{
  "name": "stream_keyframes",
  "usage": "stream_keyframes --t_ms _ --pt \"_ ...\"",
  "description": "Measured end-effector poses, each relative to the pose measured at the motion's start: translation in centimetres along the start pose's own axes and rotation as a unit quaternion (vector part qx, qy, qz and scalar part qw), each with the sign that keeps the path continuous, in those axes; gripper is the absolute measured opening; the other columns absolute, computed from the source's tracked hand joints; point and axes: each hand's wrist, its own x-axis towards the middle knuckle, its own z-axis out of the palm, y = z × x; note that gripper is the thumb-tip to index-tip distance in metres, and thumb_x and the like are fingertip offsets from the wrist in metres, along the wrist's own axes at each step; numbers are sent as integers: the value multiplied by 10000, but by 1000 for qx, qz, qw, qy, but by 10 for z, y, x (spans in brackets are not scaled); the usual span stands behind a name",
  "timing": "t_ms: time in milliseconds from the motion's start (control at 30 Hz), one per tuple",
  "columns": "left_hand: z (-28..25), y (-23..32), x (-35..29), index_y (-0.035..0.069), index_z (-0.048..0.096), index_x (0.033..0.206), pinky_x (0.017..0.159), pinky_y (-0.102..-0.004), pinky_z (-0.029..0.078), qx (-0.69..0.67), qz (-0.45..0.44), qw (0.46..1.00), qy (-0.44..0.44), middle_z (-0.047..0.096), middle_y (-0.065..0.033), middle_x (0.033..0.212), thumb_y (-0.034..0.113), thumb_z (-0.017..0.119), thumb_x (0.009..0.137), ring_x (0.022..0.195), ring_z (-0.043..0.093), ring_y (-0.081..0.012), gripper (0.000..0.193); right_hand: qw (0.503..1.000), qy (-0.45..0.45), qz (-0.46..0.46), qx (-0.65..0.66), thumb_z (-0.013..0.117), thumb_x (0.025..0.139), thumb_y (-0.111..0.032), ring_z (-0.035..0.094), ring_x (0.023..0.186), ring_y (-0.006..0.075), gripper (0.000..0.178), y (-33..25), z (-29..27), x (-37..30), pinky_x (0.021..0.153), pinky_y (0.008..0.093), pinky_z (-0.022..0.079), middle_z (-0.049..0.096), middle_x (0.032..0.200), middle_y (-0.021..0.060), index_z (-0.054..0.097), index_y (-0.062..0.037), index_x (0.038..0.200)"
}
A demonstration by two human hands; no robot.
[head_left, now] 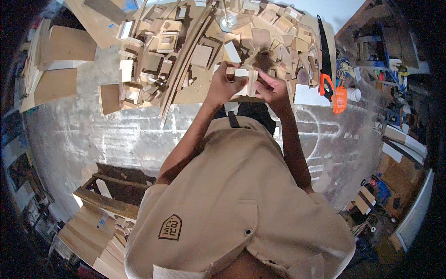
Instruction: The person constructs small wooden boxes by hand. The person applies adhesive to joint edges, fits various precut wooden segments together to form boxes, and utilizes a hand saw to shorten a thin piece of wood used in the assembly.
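Over the near edge of the cluttered worktable, I hold a small pale wooden piece (252,82) with upright strips and a white face. My left hand (224,87) is closed in a pinch, its thumb against the piece's left side. On the other side my right hand (273,91) grips it between thumb and fingers. Its exact shape is partly hidden by my fingers. Just beyond my hands lies a white-faced block (232,52) among many wood offcuts.
Long wooden strips (188,58) run lengthwise across the table's left half. A handsaw (326,60) with an orange handle lies at the right edge, near a white panel (310,95) and a white cup (355,95). A wooden frame (109,200) stands behind me on the left.
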Motion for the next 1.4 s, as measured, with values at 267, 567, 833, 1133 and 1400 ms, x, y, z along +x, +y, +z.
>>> stream_keyframes --t_ms 267,567,833,1133,1400 --pt "-40 -57 3 -52 551 1143 499 -273 487 107 -179 977 -34 684 -161 884 125 826 750 696 653 -159 511 990 -116 11 -85 868 684 -117 612 1073 175 966 56 8 1 949 324 509 585 1297 192 312 51 1456" --pt "-39 -66 -1 -13 561 1177 537 -293 510 17 -262 965 5 690 -89 817 197 800 797 635 642 -124 495 990 -109 -21 -87 902 624 -343 630 1061 224 1042 91 9 11 944 356 498 620 1252 175 373 51 1430" --pt "-45 -107 -1 -66 508 1216 666 -336 555 -99 -229 968 28 690 -159 966 130 790 790 819 669 -203 547 993 -119 -16 -13 900 623 -351 645 1000 156 1016 116 13 15 875 334 526 668 1161 147 403 50 1412" --pt "-41 -106 3 -113 545 1148 611 -321 554 98 -144 984 31 690 -141 844 176 704 864 725 674 -211 435 986 -105 -29 -129 843 734 -182 596 1033 101 829 114 18 20 909 282 495 644 1205 76 417 30 1413" --pt "-47 -113 6 -135 444 1310 711 -334 543 109 -166 979 -42 638 -140 995 320 437 993 885 650 -197 555 992 -16 -49 -115 856 718 -162 634 1015 139 710 104 31 12 901 315 515 670 1149 91 521 32 1314"
